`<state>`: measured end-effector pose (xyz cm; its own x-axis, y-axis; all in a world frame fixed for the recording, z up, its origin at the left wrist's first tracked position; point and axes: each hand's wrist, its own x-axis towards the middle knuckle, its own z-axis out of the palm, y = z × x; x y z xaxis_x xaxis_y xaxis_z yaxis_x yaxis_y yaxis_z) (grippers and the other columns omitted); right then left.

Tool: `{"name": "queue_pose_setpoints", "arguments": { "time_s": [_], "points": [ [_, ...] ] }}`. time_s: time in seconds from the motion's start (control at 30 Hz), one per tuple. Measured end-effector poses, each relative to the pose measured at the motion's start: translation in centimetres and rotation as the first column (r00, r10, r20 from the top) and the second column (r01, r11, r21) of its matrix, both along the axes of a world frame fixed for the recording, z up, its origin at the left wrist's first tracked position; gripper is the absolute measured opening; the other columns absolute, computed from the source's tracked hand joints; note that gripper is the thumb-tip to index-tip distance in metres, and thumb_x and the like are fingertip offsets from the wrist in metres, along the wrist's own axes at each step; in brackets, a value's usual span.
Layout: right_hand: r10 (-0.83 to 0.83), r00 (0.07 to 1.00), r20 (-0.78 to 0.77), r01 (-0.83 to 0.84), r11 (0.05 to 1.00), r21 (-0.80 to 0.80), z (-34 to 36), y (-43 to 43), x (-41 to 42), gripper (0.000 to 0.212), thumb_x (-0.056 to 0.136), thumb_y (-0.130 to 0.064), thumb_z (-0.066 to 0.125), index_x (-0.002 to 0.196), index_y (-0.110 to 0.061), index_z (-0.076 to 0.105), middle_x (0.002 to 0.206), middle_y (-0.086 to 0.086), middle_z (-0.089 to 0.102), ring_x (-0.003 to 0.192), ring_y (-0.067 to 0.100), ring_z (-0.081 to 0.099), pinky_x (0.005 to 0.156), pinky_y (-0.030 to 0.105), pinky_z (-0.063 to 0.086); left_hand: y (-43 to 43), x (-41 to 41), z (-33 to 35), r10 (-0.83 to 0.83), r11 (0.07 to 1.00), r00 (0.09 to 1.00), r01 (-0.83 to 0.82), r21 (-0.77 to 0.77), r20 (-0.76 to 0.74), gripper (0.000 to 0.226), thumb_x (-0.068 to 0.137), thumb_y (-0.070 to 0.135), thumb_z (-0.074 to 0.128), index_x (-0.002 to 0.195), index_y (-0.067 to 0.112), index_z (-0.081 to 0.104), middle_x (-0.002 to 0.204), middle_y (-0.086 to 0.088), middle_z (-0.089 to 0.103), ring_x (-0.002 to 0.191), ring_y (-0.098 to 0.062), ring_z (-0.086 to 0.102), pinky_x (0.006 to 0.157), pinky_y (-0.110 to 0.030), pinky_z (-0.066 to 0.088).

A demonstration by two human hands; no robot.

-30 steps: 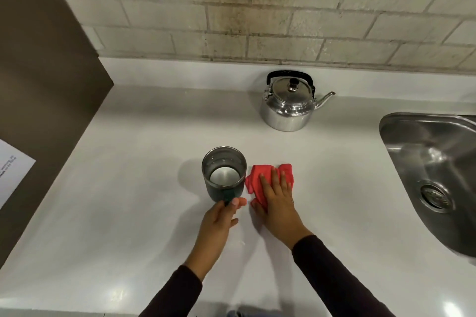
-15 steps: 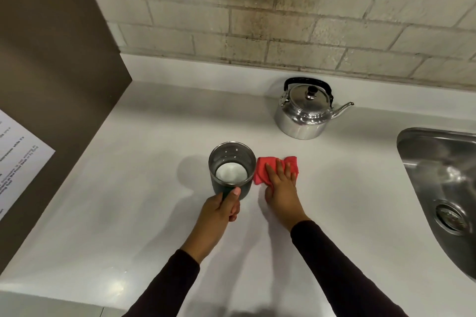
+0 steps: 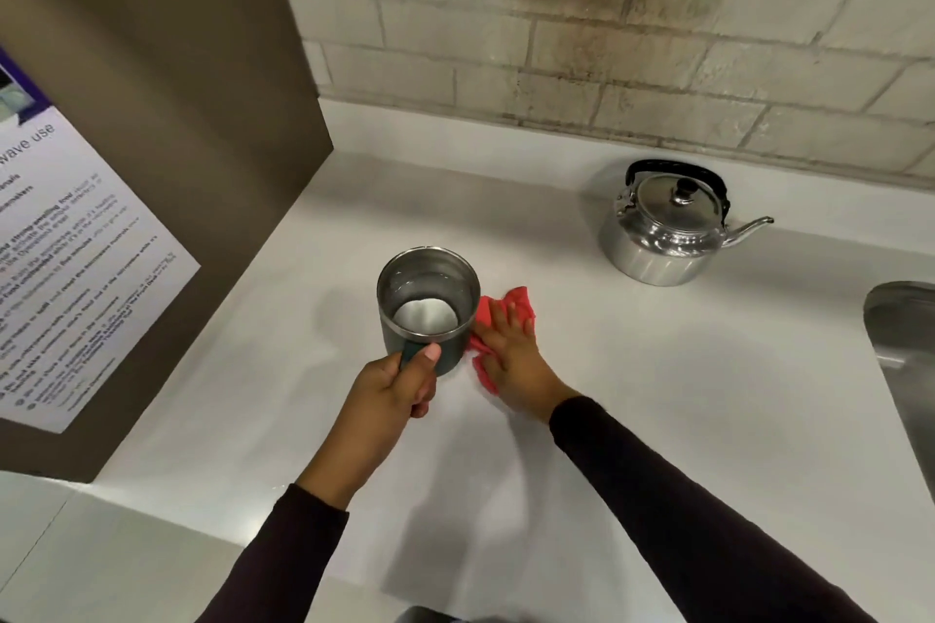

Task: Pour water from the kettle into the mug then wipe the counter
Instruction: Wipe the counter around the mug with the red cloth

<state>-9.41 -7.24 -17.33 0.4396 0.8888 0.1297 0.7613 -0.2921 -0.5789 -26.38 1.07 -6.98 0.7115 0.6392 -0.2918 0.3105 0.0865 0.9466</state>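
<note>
A dark steel-lined mug (image 3: pixel 428 303) with water in it is held by its handle in my left hand (image 3: pixel 392 390), raised slightly above the white counter (image 3: pixel 657 369). My right hand (image 3: pixel 511 349) lies flat with fingers spread on a red cloth (image 3: pixel 516 306), pressing it to the counter just right of the mug; part of the cloth slips under the mug's side. A shiny metal kettle (image 3: pixel 663 228) with a black handle stands upright at the back right, spout pointing right, well apart from both hands.
A brown cabinet side (image 3: pixel 152 167) with a printed notice (image 3: pixel 76 268) rises at the left. A steel sink (image 3: pixel 905 369) drops off at the right edge. A tiled wall (image 3: pixel 607 41) closes the back.
My left hand has closed fully around the mug's handle and lifted the mug a little. My right hand slid the red cloth left, toward and under the mug. The view has swung left.
</note>
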Motion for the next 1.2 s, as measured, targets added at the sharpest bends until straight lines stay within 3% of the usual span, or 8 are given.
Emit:
{"name": "queue_pose_setpoints", "arguments": {
  "time_s": [0.13, 0.27, 0.37, 0.57, 0.7, 0.97, 1.07, 1.2],
  "points": [
    [0.145, 0.96, 0.238, -0.097, 0.975, -0.2, -1.3, -3.2, -4.6, 0.056, 0.094, -0.038, 0.037, 0.147, -0.026, 0.024, 0.158, 0.017, 0.011, 0.145, 0.041, -0.002, 0.118, 0.056, 0.002, 0.7, -0.6, -0.1, 0.037, 0.999, 0.999, -0.037, -0.012, 0.0, 0.05, 0.091, 0.034, 0.05, 0.045, 0.024, 0.035, 0.052, 0.003, 0.038, 0.05, -0.011, 0.039, 0.062, -0.027, 0.04],
    [0.132, 0.968, 0.214, -0.104, 0.985, -0.138, -1.5, -7.5, -3.3, 0.049, 0.094, -0.033, 0.044, 0.141, -0.022, 0.041, 0.152, 0.018, 0.028, 0.14, 0.043, 0.01, 0.115, 0.054, 0.009, 1.3, -1.0, -0.1, 0.068, 0.997, 0.998, -0.068, -0.032, -0.008, 0.05, 0.091, 0.034, 0.051, 0.045, 0.023, 0.035, 0.053, 0.0, 0.039, 0.048, -0.011, 0.04, 0.064, -0.029, 0.04],
    [-0.012, 0.972, 0.236, 0.043, 0.991, -0.128, -1.3, -8.0, 0.9, 0.048, 0.089, -0.021, 0.057, 0.136, -0.013, 0.049, 0.146, 0.024, 0.038, 0.139, 0.044, 0.023, 0.117, 0.051, 0.015, 1.5, -1.4, 0.1, 0.062, 0.997, 0.998, -0.063, -0.043, -0.013, 0.051, 0.091, 0.034, 0.051, 0.043, 0.024, 0.036, 0.052, 0.001, 0.04, 0.048, -0.011, 0.04, 0.065, -0.031, 0.041],
    [-0.288, 0.948, 0.134, 0.312, 0.922, -0.23, -1.2, -0.7, 5.2, 0.054, 0.097, -0.028, 0.04, 0.148, -0.025, 0.022, 0.158, 0.019, 0.009, 0.145, 0.04, -0.006, 0.116, 0.054, -0.005, 1.2, -2.4, 0.7, 0.038, 0.998, 0.999, -0.037, -0.046, 0.004, 0.051, 0.092, 0.034, 0.049, 0.044, 0.025, 0.036, 0.05, 0.005, 0.04, 0.05, -0.012, 0.039, 0.065, -0.031, 0.042],
    [-0.134, 0.982, 0.134, 0.163, 0.958, -0.236, -0.7, 4.4, 2.2, 0.052, 0.096, -0.027, 0.041, 0.146, -0.028, 0.028, 0.159, 0.013, 0.012, 0.145, 0.036, -0.005, 0.118, 0.054, -0.004, 1.0, -3.0, 1.1, 0.013, 0.999, 0.999, -0.012, -0.03, 0.031, 0.049, 0.092, 0.033, 0.049, 0.046, 0.025, 0.035, 0.052, 0.004, 0.039, 0.053, -0.012, 0.038, 0.064, -0.031, 0.04],
    [0.379, 0.925, -0.027, -0.378, 0.925, 0.04, 0.4, -0.1, -6.1, 0.031, 0.077, -0.004, 0.063, 0.104, -0.014, 0.073, 0.126, 0.006, 0.065, 0.136, 0.029, 0.037, 0.117, 0.043, 0.014, 1.2, -3.1, 0.6, -0.014, 0.999, 1.0, 0.013, 0.032, 0.019, 0.049, 0.092, 0.032, 0.05, 0.047, 0.024, 0.034, 0.058, -0.009, 0.037, 0.057, -0.019, 0.038, 0.064, -0.032, 0.039],
    [0.366, 0.919, -0.147, -0.369, 0.929, 0.011, 0.0, -4.0, -6.5, 0.037, 0.078, -0.005, 0.063, 0.113, -0.016, 0.07, 0.146, 0.004, 0.044, 0.142, 0.011, 0.015, 0.117, 0.021, -0.007, 1.4, -3.0, -0.1, -0.03, 0.999, 0.999, 0.029, 0.024, 0.012, 0.048, 0.093, 0.031, 0.048, 0.047, 0.023, 0.033, 0.057, -0.006, 0.038, 0.055, -0.017, 0.039, 0.067, -0.034, 0.04],
    [0.171, 0.959, -0.225, -0.182, 0.983, -0.029, 0.0, -9.1, -6.4, 0.037, 0.076, -0.004, 0.06, 0.109, -0.016, 0.072, 0.147, 0.001, 0.041, 0.143, 0.01, 0.014, 0.116, 0.019, -0.01, 0.8, -1.5, -1.8, -0.095, 0.995, 0.995, 0.095, -0.041, 0.006, 0.05, 0.091, 0.034, 0.049, 0.044, 0.024, 0.037, 0.051, 0.004, 0.039, 0.048, -0.011, 0.04, 0.067, -0.033, 0.042]
  ]
}}
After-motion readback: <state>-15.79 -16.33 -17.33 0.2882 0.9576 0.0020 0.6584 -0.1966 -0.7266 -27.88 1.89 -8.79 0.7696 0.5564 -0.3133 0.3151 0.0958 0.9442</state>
